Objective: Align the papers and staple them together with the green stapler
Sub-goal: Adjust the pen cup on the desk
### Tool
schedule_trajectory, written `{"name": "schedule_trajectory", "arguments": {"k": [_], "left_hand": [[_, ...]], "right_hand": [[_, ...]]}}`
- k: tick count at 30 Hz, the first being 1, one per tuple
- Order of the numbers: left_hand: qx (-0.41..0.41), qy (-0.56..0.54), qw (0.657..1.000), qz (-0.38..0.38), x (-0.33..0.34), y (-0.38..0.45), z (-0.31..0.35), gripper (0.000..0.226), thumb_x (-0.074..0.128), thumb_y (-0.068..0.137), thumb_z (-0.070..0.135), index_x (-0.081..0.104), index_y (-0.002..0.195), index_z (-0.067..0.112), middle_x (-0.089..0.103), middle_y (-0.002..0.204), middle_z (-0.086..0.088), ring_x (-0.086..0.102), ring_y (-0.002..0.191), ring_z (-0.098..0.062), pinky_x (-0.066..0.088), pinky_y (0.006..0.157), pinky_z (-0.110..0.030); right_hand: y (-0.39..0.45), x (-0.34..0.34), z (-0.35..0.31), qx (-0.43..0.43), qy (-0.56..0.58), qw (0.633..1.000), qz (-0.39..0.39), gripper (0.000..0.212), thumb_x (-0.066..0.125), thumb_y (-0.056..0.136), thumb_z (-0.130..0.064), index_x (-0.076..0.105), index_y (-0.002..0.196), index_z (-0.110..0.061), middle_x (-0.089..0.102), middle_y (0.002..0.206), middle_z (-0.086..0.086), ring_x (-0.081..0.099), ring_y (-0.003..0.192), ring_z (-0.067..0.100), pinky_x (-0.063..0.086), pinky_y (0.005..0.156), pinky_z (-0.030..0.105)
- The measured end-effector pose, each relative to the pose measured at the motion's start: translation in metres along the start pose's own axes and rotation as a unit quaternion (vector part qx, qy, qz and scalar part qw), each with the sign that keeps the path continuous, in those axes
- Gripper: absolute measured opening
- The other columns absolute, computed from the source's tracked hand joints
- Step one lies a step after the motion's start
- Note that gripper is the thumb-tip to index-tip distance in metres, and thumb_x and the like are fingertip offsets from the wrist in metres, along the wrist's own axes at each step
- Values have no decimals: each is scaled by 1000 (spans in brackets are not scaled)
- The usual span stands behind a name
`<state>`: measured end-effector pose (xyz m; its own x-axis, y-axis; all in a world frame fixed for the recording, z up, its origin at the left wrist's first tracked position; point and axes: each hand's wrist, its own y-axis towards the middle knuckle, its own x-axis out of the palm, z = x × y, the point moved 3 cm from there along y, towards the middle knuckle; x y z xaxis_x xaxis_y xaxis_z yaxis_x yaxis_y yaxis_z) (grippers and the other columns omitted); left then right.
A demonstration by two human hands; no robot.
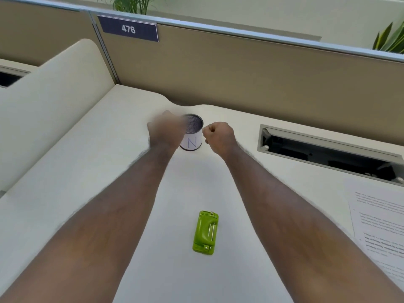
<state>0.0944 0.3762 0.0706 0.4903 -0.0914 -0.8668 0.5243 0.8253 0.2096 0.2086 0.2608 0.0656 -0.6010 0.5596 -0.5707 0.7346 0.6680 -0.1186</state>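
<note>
Hidden/unclear: left hand [167, 132] motion-blurred, covers part of cup [193, 136]; fingers curled, grip cannot be told
Right hand [219, 136]: fist closed, holds nothing visible, just beside cup
Papers [380, 228]: right edge of surface [87, 171], cut off by frame; sheet count unclear
Stapler [206, 232]: one, green, flat between forearms
Cup: one, marked N

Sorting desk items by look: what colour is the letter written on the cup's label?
Blue, an "N" on the white label of the mesh cup, seen in the head view.
</note>
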Motion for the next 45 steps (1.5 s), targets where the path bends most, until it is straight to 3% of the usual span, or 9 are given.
{"name": "schedule_trajectory", "arguments": {"k": [4,11,17,22,26,30,34,37,45], "left_hand": [[8,18,1000,-3,4,20,3,25,52,90,31,75,96,23,63,111,-7,56,108,-30,37,92,-43],[65,121,991,-8,5,38,12,30,50,91,18,73,102,33,63,109,-2,56,104,-27,35,86,-40],[55,144,988,5,3,41,13,23,54,90,39,73,95,27,67,98,-3,57,100,-28,34,83,-40],[72,106,992,18,-7,27,13,33,41,95,31,72,102,24,66,106,-6,57,101,-30,36,85,-42],[58,60,994,66,-14,-1,6,28,43,92,29,69,101,22,65,107,-4,57,99,-29,37,83,-41],[35,36,997,51,4,-49,-21,32,47,89,30,63,117,25,62,121,-1,57,109,-27,38,91,-42],[-10,80,995,-54,42,-100,-64,49,44,94,37,44,142,28,37,155,1,33,142,-20,24,113,-48],[-24,115,985,-125,66,-126,-86,57,35,98,43,23,152,30,12,165,2,10,152,-20,11,119,-54],[-6,135,983,-125,77,-132,-93,60,22,98,48,12,154,30,1,166,2,0,152,-22,3,119,-58]], "right_hand": [[26,12,-16,-8,-38,999,8,30,56,90,-25,61,63,-12,67,73,11,58,67,31,53,65,36],[47,13,-27,3,-83,996,-10,16,61,87,-17,73,78,-22,73,91,7,66,82,28,58,78,36],[52,10,-29,-1,-57,998,0,28,60,86,-14,62,61,-25,73,87,5,70,86,27,60,77,38],[41,1,-26,-22,-26,999,1,22,59,87,-15,64,70,-28,75,93,3,72,89,26,60,81,40],[17,-4,-3,-19,-77,996,49,16,55,88,-22,71,87,-20,75,98,0,68,93,23,56,81,34],[-6,12,41,7,-123,992,13,24,52,89,-20,72,102,-18,72,112,3,65,105,25,53,87,32],[-11,39,70,29,-150,987,-51,34,55,91,-23,65,123,-20,60,131,7,57,120,25,49,100,39],[-7,56,75,25,-159,985,-70,39,56,91,-26,60,129,-21,54,134,6,53,125,25,47,102,40],[19,74,61,4,-241,971,-13,28,53,93,-24,68,115,-14,58,120,9,55,116,30,49,86,36]]}}
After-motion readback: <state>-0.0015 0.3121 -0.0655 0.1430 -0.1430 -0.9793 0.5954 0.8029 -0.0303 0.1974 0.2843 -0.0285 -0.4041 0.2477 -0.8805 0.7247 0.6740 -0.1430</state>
